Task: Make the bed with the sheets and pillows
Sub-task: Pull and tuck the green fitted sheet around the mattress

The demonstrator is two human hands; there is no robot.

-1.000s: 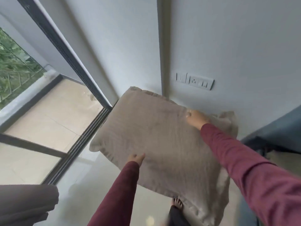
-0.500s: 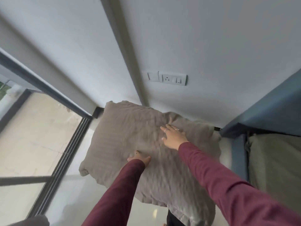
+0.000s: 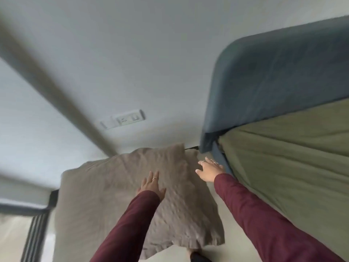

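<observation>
Left fingers (image 3: 151, 176) flat on pillow (image 3: 105, 195), right fingers (image 3: 204, 161) beside

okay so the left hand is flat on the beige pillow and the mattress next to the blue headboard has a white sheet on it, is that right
Not quite: the sheet on the mattress is olive green, not white, as the head view shows. The rest holds: the left hand lies flat on the beige pillow, beside the blue headboard.
</observation>
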